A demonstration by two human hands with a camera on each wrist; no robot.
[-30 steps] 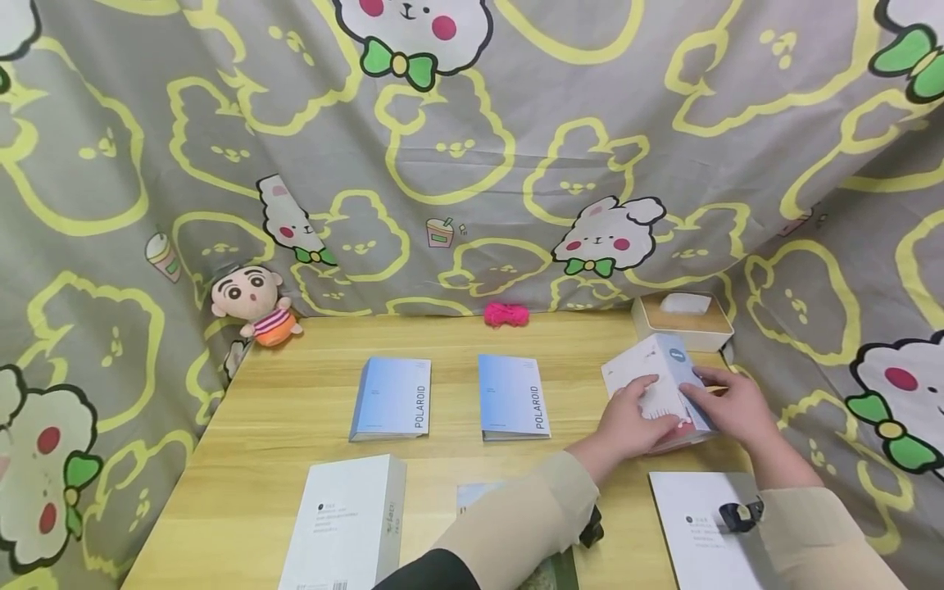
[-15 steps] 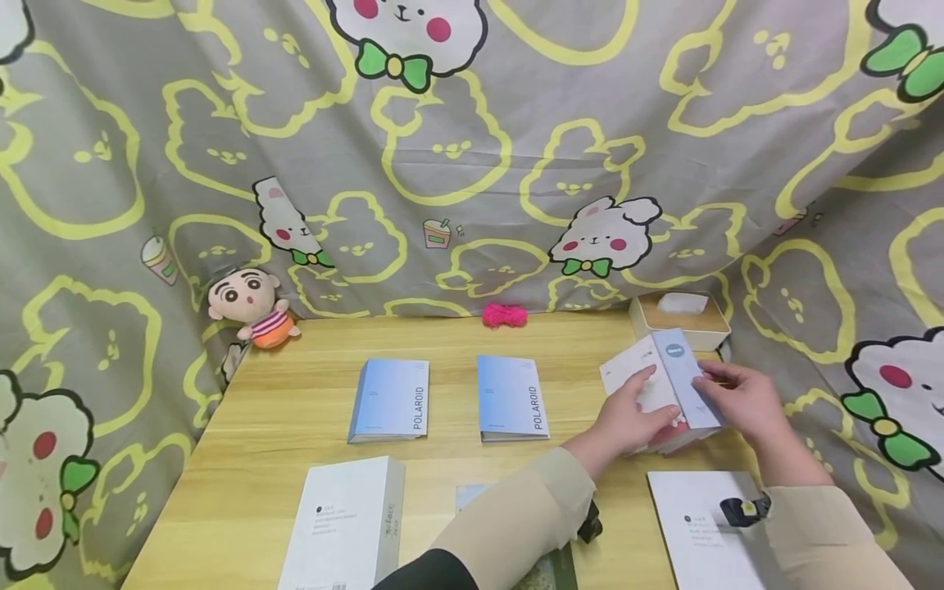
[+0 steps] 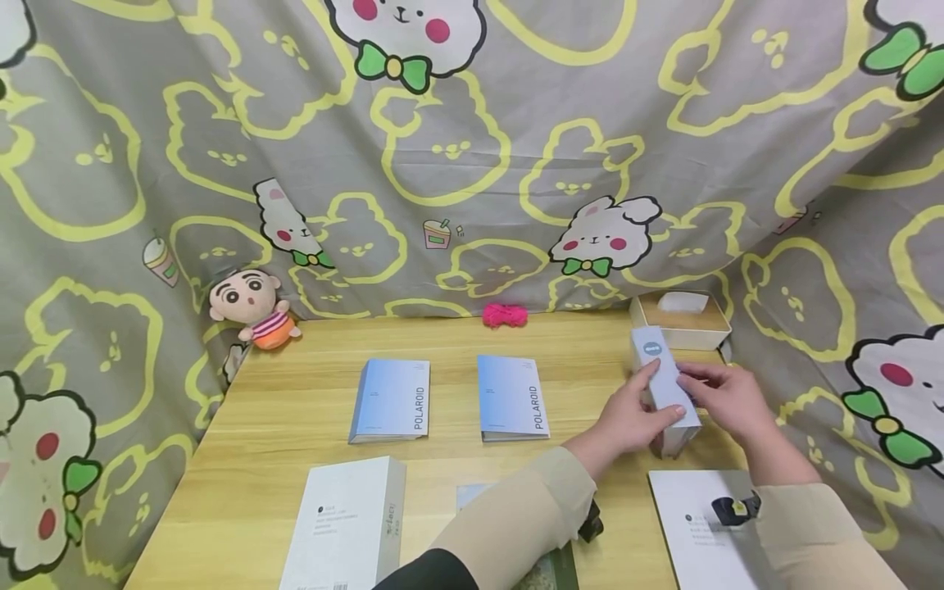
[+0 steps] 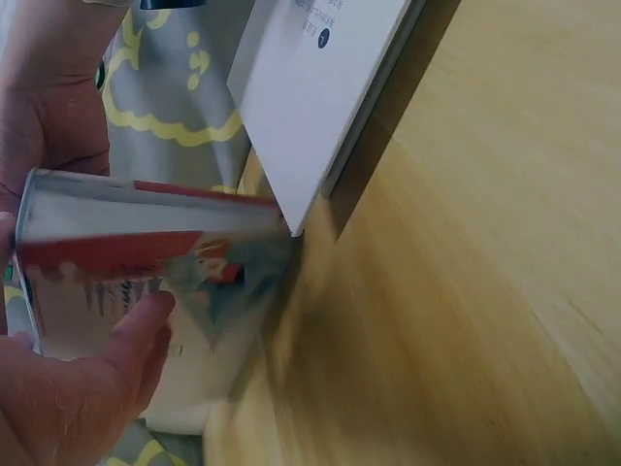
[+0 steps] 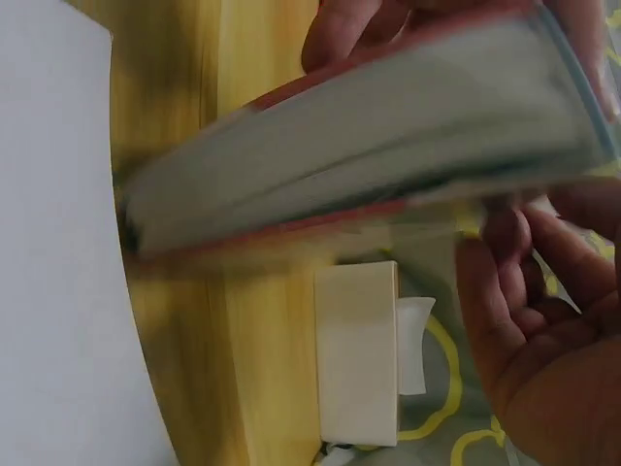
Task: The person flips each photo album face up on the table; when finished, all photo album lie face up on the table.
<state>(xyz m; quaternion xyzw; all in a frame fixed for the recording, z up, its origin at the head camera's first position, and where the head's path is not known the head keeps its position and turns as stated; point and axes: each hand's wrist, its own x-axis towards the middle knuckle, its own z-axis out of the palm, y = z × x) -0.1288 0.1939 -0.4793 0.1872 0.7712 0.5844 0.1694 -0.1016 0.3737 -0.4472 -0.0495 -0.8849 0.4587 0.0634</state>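
Note:
A thick book (image 3: 667,385) with a pale blue spine and illustrated covers stands on edge at the right of the table, spine up. My left hand (image 3: 627,414) grips it from the left, thumb and index finger reaching onto the spine. On its other side, my right hand (image 3: 730,401) holds it near the spine with curled fingers. The left wrist view shows the red-and-white cover with my left thumb (image 4: 146,320) on it. Blurred page edges (image 5: 378,126) appear between the covers in the right wrist view. Part of each cover is hidden by the hands.
Two blue POLAROID albums (image 3: 391,399) (image 3: 512,397) stand mid-table. White boxes or books lie at front left (image 3: 347,524) and front right (image 3: 701,524). A tissue box (image 3: 693,324) is behind the book. A plush doll (image 3: 254,307) and pink item (image 3: 505,315) sit at the back. My left sleeve partly covers a picture (image 3: 472,494).
The book has turned from showing its left cover to standing nearly edge-on, spine up. My right hand has shifted slightly left with it, while the left hand has stayed nearly in place.

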